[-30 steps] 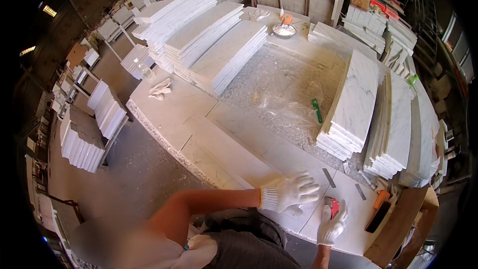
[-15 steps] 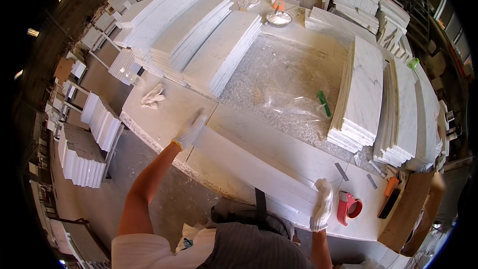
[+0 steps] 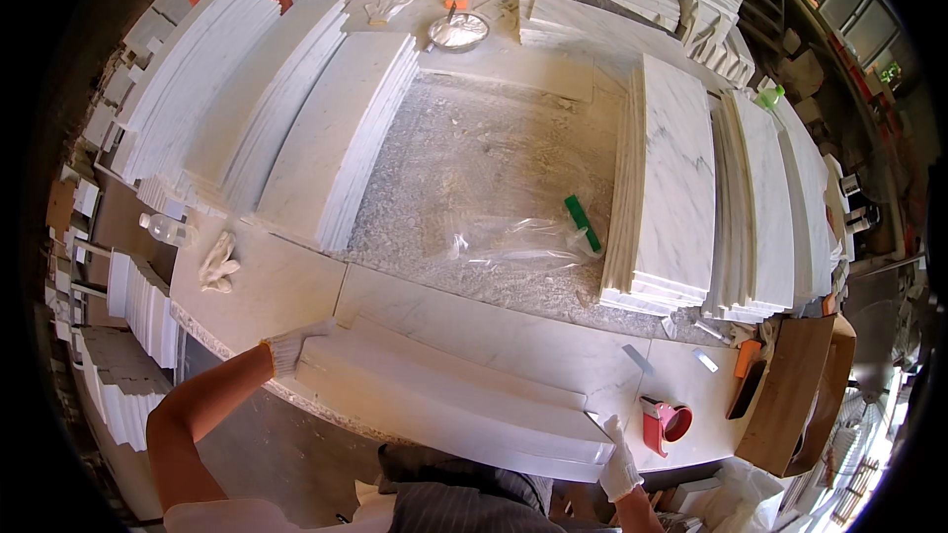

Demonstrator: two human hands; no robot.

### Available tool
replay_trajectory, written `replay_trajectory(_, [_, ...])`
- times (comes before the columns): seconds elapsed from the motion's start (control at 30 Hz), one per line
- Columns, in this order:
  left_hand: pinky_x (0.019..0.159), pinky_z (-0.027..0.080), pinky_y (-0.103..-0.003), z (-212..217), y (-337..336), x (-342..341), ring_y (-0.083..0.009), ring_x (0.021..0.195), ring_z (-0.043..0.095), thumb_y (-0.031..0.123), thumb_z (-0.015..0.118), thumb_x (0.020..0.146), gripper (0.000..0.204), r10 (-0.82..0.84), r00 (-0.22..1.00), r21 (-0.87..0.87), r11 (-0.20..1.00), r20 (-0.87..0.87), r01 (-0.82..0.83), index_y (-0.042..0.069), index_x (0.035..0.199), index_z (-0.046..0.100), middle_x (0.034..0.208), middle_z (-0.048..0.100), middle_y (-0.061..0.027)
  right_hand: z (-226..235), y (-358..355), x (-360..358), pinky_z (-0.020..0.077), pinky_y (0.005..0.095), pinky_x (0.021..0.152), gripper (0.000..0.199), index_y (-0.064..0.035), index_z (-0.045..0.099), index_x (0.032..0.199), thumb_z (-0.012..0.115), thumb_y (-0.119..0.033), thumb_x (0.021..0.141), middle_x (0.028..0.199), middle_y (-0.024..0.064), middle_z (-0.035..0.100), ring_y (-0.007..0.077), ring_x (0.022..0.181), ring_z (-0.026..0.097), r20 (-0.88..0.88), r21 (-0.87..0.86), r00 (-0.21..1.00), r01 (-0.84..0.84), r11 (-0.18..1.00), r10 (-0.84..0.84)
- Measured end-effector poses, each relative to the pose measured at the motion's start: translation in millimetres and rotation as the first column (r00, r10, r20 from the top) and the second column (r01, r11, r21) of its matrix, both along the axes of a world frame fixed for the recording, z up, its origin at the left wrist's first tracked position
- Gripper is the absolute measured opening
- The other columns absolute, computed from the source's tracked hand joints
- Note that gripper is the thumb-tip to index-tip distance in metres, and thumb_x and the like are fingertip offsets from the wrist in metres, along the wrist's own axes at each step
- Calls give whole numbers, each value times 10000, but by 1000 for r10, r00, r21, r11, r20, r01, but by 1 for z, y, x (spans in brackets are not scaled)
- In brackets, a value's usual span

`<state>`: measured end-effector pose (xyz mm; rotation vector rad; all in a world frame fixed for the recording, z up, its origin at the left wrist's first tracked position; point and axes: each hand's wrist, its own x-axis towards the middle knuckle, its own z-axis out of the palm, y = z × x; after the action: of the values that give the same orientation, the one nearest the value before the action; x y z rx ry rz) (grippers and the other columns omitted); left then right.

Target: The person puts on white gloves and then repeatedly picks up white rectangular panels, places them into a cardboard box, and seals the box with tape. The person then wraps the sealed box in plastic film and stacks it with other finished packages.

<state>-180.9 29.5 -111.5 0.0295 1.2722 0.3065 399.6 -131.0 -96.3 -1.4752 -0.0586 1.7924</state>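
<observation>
Fingers (image 3: 613, 432) of left hand (image 3: 292, 350) and right hand (image 3: 620, 466) closed on opposite ends of a white slab (image 3: 444, 403)

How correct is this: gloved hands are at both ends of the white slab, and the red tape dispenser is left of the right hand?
The side is wrong: the head view shows the red tape dispenser to the right of the right hand, not left.

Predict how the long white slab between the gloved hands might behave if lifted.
The slab looks like stone, so probably stiff and heavy for its size. Spanning from left hand to right hand, it may feel unwieldy. Its narrow edge might chip.
</observation>
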Motion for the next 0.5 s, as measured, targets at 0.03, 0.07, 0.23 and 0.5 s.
replay_trajectory(0.03, [864,586,-360,0,9,1,-181,1049,684,423,547,1028,483,-18,1000,-75,997,-21,17,23,1293,599,1201,685,-96,10,7,2,490,441,1010,622,-67,534,1397,540,-544,998,1354,87,598,253,1203,592,-145,-142,989,-4,990,-17])
replay_trajectory(0.07, [867,586,-359,9,19,10,-178,1048,683,412,555,1026,474,-63,997,-135,989,-45,57,22,1291,603,1200,687,-97,14,13,8,503,459,999,613,-72,533,1397,549,-533,994,1360,93,598,263,1195,603,-285,-275,957,-32,961,-49])
replay_trajectory(0.23, [877,585,-345,-6,34,9,-158,1019,689,379,604,1005,447,-268,958,-236,942,-97,240,20,1271,627,1166,702,-91,1,41,19,560,488,923,485,-62,582,1313,644,-398,968,1226,109,670,273,1087,668,-426,-586,900,-195,787,-94])
replay_trajectory(0.5, [898,579,-334,-22,70,55,-170,1025,691,291,644,993,393,-516,854,-372,807,-65,459,21,1279,630,1183,701,-98,-31,74,11,626,315,744,387,-4,620,1208,680,-300,966,1030,117,720,185,841,723,-410,-563,901,-371,739,140])
